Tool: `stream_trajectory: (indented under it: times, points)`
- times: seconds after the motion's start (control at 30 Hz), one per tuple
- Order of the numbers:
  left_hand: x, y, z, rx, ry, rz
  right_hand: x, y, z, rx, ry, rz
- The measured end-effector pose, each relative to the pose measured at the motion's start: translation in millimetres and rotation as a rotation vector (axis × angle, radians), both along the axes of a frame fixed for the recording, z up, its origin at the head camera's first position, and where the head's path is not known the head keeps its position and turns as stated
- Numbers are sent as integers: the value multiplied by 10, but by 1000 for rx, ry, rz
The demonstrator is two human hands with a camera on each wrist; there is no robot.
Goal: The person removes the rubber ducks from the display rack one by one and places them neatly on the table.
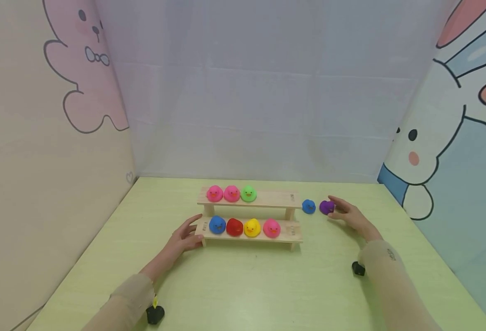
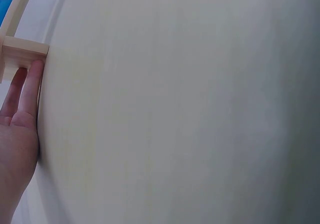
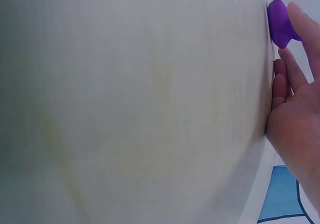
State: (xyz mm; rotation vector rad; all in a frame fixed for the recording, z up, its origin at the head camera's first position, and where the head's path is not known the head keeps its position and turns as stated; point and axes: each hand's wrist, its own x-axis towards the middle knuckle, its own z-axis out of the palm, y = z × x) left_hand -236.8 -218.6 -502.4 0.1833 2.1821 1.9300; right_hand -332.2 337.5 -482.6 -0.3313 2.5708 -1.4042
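A small two-tier wooden stand [image 1: 243, 236] carries several rubber ducks. The lower step holds blue [image 1: 217, 225], red [image 1: 235, 227], yellow [image 1: 252, 228] and pink [image 1: 272, 228] ducks; two pink ducks and a green duck [image 1: 248, 194] sit on the upper one. My left hand [image 1: 183, 236] rests against the stand's left end, its fairly straight fingertips touching the wood by the leg [image 2: 25, 51]. To the right of the stand, my right hand [image 1: 349, 217] pinches a purple duck [image 1: 325, 208] between thumb and forefinger, low over the table. The other right fingers curl loosely beneath.
A blue duck [image 1: 308, 206] stands between the stand and the purple one. Near each sleeve cuff a small black object shows, one by the left [image 1: 155, 315] and one by the right [image 1: 358, 268]. White cloth [image 1: 259, 115] and printed side panels border the pale table [image 1: 243, 289].
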Motion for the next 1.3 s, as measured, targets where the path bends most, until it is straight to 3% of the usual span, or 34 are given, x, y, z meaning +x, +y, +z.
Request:
stream_trajectory:
  times: [0.23, 0.47, 0.6, 0.87, 1.03, 1.3]
  points:
    - [23, 2, 8, -5, -7, 11, -10, 21, 132, 72, 14, 62]
    - [34, 1, 14, -4, -2, 7, -108, -39, 389, 158, -2, 97]
    - [36, 1, 16, -10, -1, 4, -192, -122, 532, 175, 36, 94]
    - [29, 6, 12, -16, 4, 4, -315, -427, 851, 111, 163, 73]
    - [18, 11, 1, -11, 3, 0, -297, -664, 1046, 29, 228, 78]
    - [23, 10, 14, 4, -2, 8, -259, -1127, 1195, -111, 301, 120]
